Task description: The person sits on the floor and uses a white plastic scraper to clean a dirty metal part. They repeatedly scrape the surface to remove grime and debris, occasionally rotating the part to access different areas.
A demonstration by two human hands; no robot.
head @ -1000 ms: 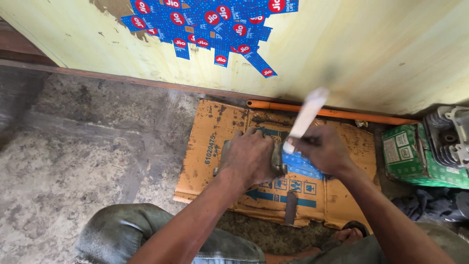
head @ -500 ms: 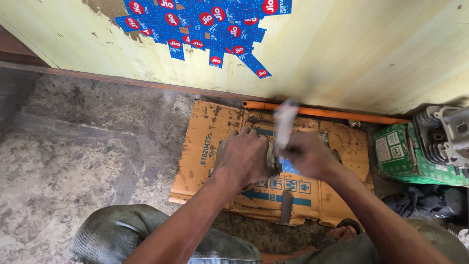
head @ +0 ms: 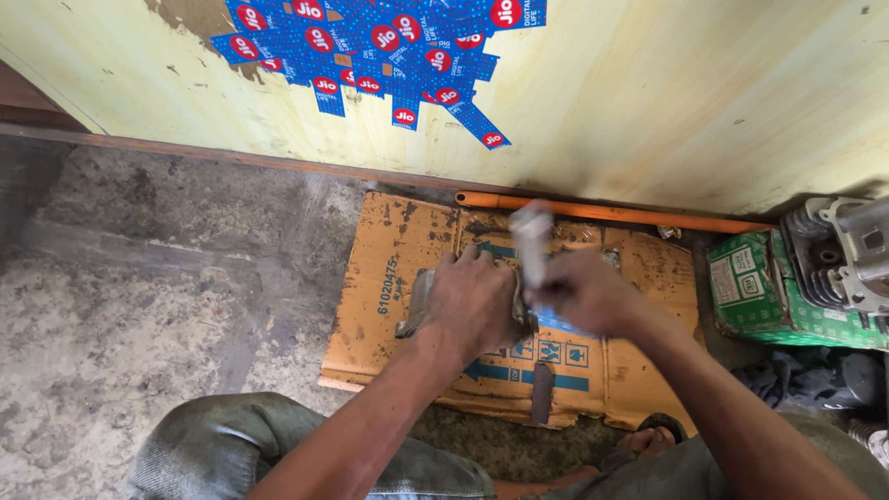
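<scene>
Left hand (head: 472, 301): palm down, fingers closed over a flat grey metal part (head: 417, 301) on the flattened cardboard box (head: 389, 278); the part's long axis runs near to far, its left edge showing.
Right hand (head: 583, 296): just right of the left, fist clenched on a blurred pale tool handle (head: 532, 243) pointing far and upward.
Dark file-like bar (head: 542, 393): near edge of cardboard.
Orange pipe (head: 611, 213): along the yellow wall (head: 648, 102).
Green carton (head: 755, 292) and finned engine cylinder (head: 847, 255): far right.
Concrete floor (head: 157, 278): left.
</scene>
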